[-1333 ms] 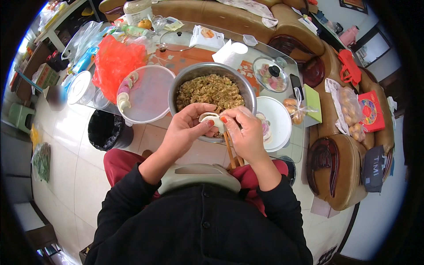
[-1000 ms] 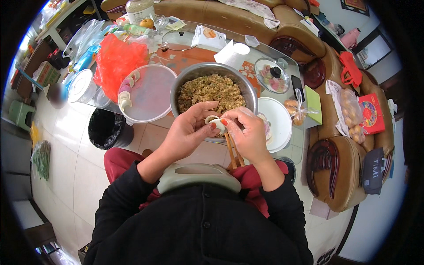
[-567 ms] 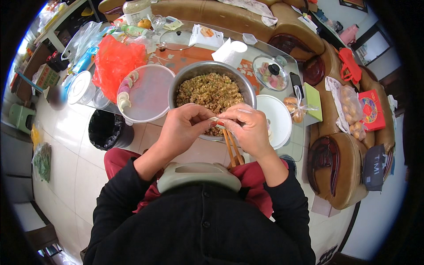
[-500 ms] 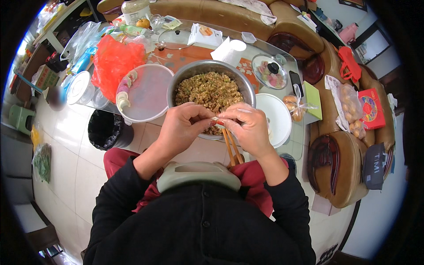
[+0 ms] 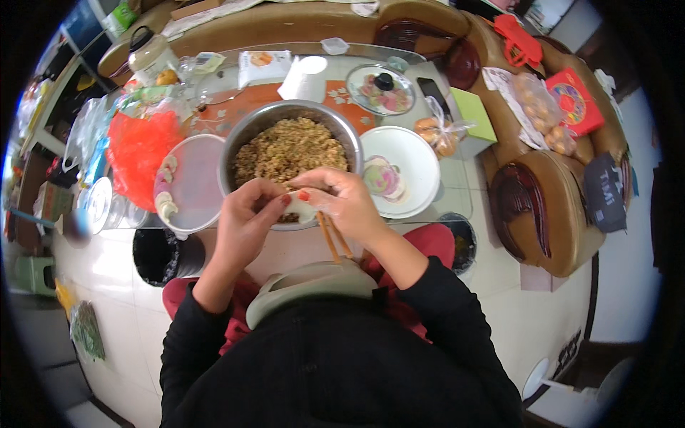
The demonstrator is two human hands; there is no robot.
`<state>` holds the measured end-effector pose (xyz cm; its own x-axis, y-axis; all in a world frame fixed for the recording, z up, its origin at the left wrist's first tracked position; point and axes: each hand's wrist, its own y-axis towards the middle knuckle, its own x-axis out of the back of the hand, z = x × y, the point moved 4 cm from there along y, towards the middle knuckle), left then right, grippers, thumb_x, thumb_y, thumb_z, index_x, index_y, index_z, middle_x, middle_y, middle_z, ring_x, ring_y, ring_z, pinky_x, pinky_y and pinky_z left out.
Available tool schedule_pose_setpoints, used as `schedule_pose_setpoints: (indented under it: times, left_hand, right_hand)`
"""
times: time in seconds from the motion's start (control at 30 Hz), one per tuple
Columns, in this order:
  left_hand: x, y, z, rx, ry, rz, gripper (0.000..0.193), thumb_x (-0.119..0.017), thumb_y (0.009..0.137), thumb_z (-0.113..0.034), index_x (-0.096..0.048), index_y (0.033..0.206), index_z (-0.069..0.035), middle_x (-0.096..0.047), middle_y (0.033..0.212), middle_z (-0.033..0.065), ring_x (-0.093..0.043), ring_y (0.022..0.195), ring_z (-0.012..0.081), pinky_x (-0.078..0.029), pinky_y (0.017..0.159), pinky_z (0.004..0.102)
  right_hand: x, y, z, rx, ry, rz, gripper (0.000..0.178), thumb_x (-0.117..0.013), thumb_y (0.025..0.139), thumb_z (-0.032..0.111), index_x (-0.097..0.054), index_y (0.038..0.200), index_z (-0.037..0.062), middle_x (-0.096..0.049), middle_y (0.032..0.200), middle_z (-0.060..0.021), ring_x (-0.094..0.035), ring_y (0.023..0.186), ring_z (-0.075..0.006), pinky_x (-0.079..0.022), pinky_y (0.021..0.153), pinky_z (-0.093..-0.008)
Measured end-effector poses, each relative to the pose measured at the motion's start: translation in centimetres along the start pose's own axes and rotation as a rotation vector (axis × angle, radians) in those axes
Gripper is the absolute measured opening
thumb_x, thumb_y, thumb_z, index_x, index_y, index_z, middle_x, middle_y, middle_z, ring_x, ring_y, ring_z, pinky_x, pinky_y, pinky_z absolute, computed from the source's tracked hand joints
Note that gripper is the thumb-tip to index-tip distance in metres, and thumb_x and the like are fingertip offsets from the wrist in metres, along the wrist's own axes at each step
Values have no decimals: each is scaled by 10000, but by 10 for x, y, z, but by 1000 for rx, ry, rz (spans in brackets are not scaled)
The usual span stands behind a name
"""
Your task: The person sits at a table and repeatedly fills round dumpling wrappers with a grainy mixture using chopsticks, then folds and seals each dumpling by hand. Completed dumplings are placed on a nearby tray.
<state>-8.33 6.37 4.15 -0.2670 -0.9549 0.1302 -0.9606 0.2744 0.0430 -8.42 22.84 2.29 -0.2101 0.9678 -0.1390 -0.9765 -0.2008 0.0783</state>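
White dough (image 5: 302, 207) is pinched between your two hands, above the near edge of a steel bowl (image 5: 354, 138) heaped with chopped filling (image 5: 289, 146). Your left hand (image 5: 245, 216) has its grip closed on the dough's left side; your right hand (image 5: 348, 205) has its grip closed on the right. Wooden chopsticks (image 5: 328, 237) poke out below your right hand. On the glass worktop (image 5: 458, 187), left of the bowl, a round tray (image 5: 200, 171) carries white and purple dumplings (image 5: 164, 190); right of it, a white plate (image 5: 421, 164) holds flat dough rounds (image 5: 382, 178).
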Motion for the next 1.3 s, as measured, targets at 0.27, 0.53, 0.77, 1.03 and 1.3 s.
schedule_pose_setpoints:
  times: [0.27,0.53,0.77,1.03,1.3]
  left_hand:
    - [-4,10,-2,57,-2,133,166,-602,907,-163,-592,909,3,-560,731,-10,-472,604,38,-372,520,194]
    - [-4,13,7,81,-236,50,165,-605,900,-152,-598,851,6,-544,685,-18,-454,587,33,-361,511,204]
    - [0,18,9,36,-77,49,167,-592,907,-165,-593,842,-11,-533,670,-26,-460,560,37,-366,499,198]
    - [-1,14,27,73,-149,-3,180,-592,921,-189,-589,839,-29,-541,662,-28,-467,528,33,-365,477,191]
    - [-1,16,32,-37,-210,-136,137,-587,911,-114,-584,835,1,-556,674,0,-491,573,47,-384,504,202]
  right_hand:
    - [8,7,4,3,-154,30,147,-635,874,134,-667,907,-6,-657,817,-15,-555,734,-73,-454,686,-231]
    - [12,5,-13,-18,-31,-103,182,-630,883,147,-653,944,-23,-658,822,-35,-555,739,-69,-452,679,-225]
    - [5,11,3,-21,-43,-35,151,-618,889,121,-645,941,-18,-649,841,-30,-548,737,-66,-443,667,-216]
    - [7,8,-17,-23,33,-110,108,-603,893,95,-618,919,-8,-615,819,-7,-523,720,-59,-431,649,-216]
    - [13,12,-30,-144,194,-126,112,-587,907,103,-607,944,-1,-590,818,1,-508,725,-58,-422,663,-210]
